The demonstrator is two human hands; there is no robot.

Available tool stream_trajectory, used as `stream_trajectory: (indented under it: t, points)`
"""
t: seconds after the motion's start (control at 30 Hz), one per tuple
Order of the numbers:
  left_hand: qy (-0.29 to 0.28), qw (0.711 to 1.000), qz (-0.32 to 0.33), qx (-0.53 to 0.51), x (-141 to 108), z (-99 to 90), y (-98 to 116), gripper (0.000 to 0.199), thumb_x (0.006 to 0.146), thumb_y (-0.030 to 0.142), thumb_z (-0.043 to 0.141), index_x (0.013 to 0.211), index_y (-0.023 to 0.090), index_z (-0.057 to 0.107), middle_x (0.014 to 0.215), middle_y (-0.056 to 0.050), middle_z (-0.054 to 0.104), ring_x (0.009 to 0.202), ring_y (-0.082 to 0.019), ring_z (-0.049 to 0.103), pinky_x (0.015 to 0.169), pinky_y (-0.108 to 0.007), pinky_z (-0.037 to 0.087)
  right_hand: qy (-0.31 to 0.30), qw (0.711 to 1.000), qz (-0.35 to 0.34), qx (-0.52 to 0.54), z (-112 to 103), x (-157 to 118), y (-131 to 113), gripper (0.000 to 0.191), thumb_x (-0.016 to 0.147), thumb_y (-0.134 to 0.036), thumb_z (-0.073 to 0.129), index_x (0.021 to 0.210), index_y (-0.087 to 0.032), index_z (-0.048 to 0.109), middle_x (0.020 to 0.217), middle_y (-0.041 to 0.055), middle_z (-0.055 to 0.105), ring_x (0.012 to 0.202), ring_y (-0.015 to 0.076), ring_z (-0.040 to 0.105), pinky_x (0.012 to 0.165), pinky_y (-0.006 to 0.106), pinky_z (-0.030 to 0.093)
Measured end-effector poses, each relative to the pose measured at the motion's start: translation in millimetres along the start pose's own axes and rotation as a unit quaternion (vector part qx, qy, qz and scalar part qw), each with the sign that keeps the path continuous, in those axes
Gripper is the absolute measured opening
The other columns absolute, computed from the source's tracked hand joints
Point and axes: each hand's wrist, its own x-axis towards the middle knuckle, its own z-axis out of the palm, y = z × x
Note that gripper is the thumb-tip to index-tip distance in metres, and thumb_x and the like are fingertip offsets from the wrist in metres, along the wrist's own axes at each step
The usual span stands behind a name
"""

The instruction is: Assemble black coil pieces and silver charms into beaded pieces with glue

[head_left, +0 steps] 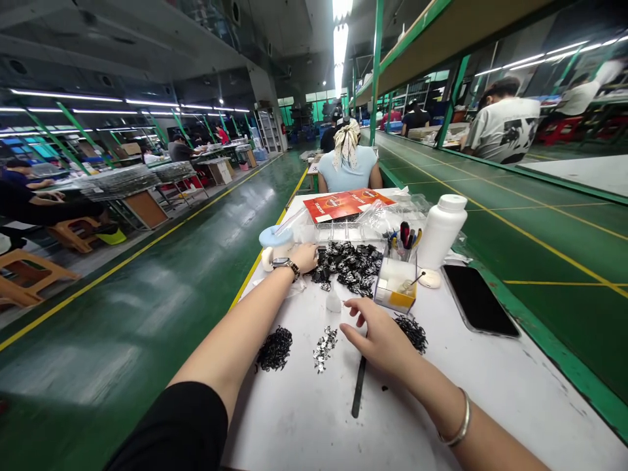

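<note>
My left hand (305,258), wearing a watch, reaches to the left edge of a heap of shiny black small parts (350,265). Its fingertips are hidden, so what they hold does not show. My right hand (373,330) hovers over the table with thumb and fingers apart, holding nothing visible. Just left of its fingertips stands a small translucent white piece (333,301). A black flat strip-like tool (360,389) lies partly under the right hand. Small silvery metal pieces (324,348) are scattered between two piles of thin black parts, one left (275,348) and one right (413,333).
Along the right stand a white bottle (443,230), a small box (392,288), a cup of tools (405,242) and a phone (478,299). A blue-lidded container (275,241) is beside my left wrist. Red printed sheets (343,204) lie behind. A person (349,163) sits ahead.
</note>
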Motion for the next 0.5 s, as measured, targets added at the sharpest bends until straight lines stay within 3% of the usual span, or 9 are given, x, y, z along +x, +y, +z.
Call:
stream_trajectory:
  t: [0.2, 0.5]
  points:
    - [0.018, 0.998, -0.015, 0.056, -3, 15.3, -1, 0.033, 0.090, 0.032, 0.057, 0.118, 0.015, 0.055, 0.122, -0.010, 0.056, 0.107, -0.025, 0.058, 0.089, -0.047, 0.050, -0.003, 1.000, -0.015, -0.007, -3, -5, -1, 0.030, 0.087, -0.029, 0.051, 0.115, -0.017, 0.049, 0.104, 0.0086, 0.060, 0.088, 0.0213, 0.059, 0.079, 0.040, 0.048]
    - [-0.094, 0.993, -0.043, 0.061, 7, 9.5, -3, 0.029, 0.091, 0.032, 0.056, 0.114, 0.016, 0.057, 0.118, -0.010, 0.059, 0.101, -0.022, 0.060, 0.086, -0.044, 0.052, -0.006, 0.999, -0.031, -0.017, -5, -8, -4, 0.030, 0.087, -0.026, 0.052, 0.115, -0.018, 0.049, 0.103, 0.0078, 0.060, 0.088, 0.0223, 0.058, 0.080, 0.043, 0.045]
